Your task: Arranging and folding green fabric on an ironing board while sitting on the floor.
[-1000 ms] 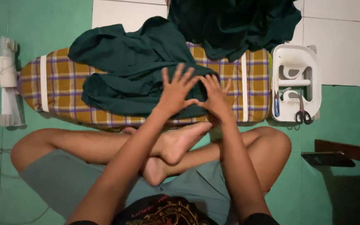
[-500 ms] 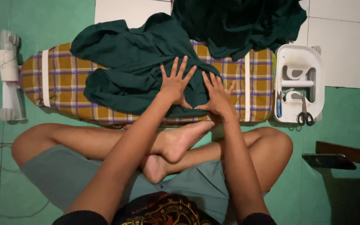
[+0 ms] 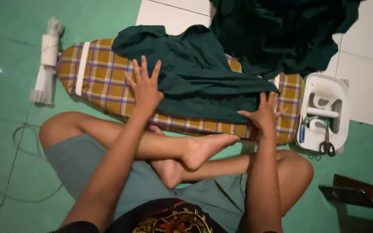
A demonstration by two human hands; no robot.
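A dark green garment (image 3: 195,73) lies spread over a low ironing board (image 3: 104,84) with a yellow and purple checked cover. My left hand (image 3: 144,86) rests flat with fingers spread at the garment's left edge, partly on the board cover. Over at the garment's right end, my right hand (image 3: 264,113) presses down with fingers apart near the board's right end. Neither hand holds anything. I sit cross-legged on the floor, bare feet (image 3: 195,151) just below the board.
A second heap of dark green cloth (image 3: 281,30) lies behind the board. A white iron rest (image 3: 324,112) at the board's right end holds scissors (image 3: 327,144). A white roll (image 3: 46,56) lies at the left. A cord (image 3: 18,142) trails on the green floor. A dark object (image 3: 346,196) sits at lower right.
My hands, close together at the garment's middle before, have slid apart: the left toward the left edge, the right toward the right end. The view has also shifted and drawn closer.
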